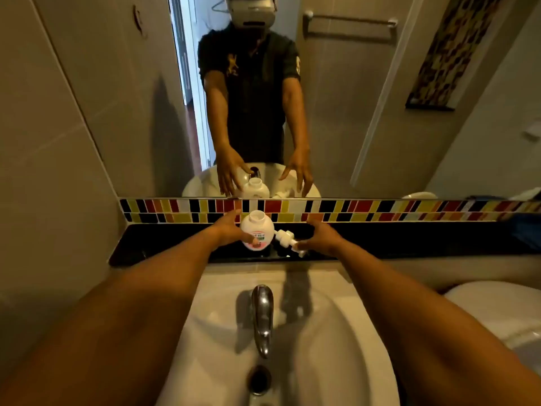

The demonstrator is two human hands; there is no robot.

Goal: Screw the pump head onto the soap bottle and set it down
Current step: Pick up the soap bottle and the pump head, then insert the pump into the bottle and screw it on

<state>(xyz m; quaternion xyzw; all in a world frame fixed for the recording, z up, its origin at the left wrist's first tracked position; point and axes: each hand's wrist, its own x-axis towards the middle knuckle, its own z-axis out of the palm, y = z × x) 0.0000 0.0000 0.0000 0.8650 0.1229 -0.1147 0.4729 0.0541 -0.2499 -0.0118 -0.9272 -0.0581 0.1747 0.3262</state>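
Standing over the glossy white sink [336, 341], with its curved chrome tap [262, 315] pointing back at me, I reach both arms across the basin to the black polished ledge [409, 241] under the mirror [351, 112] and its strip of coloured tiles [380, 210]. My hands are apart, one to each part of the job. My left hand [227, 230] wraps loosely round the squat, rounded soap bottle [257, 230], which stands upright on the ledge with its wide neck open; I judge that grip is there to steady it. My right hand [320, 237] has fingertips on the white ribbed pump head [288, 240], lying on its side just beside the bottle; whether I have pinched it fully I cannot tell. Both pieces look like smooth plastic.
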